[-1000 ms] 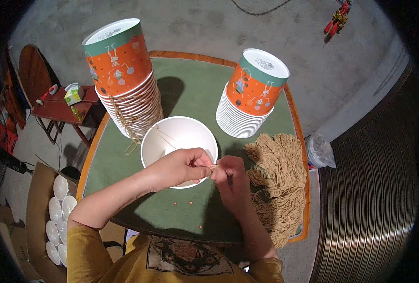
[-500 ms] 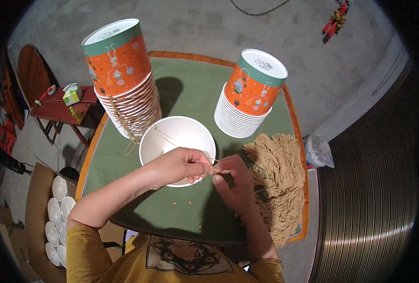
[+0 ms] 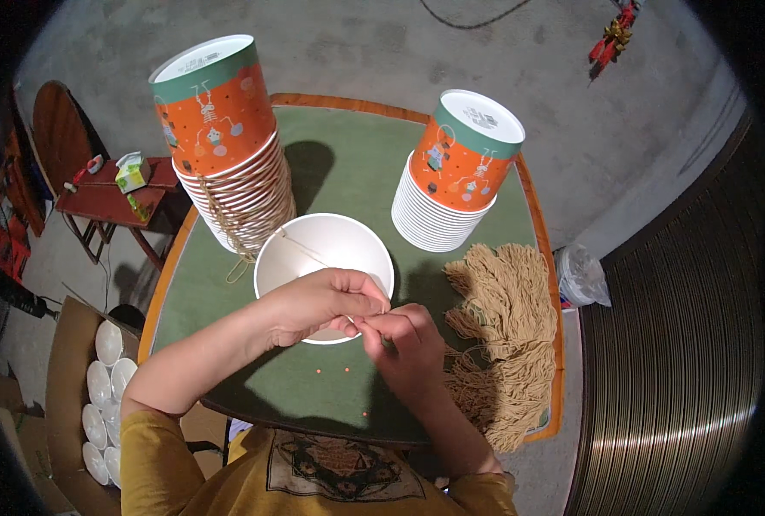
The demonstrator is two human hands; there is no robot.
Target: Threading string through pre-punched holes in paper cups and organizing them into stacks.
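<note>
A white paper bucket [image 3: 361,248] rests mouth up at the middle of the green-topped table. A tan string [image 3: 303,248] runs across its inside from the far left rim toward my hands. Over the bucket's near right rim, my left hand [image 3: 324,303] pinches the string with thumb and fingers. Close against those fingertips is my right hand [image 3: 407,346], also closed in a pinch on the string. The string's end and any knot are hidden by the fingers.
Upturned orange bucket stacks stand at back left [image 3: 215,120] and back right [image 3: 464,168]; looped strings hang on the left one. A tan string bundle [image 3: 516,335] lies at right. Small orange bits [image 3: 346,370] dot the table's near side. A carton [image 3: 68,378] of white cups sits lower left.
My right hand has shifted left and a little down, so its fingertips now meet my left hand's. My left hand has hardly moved, and the bucket is nearly still.
</note>
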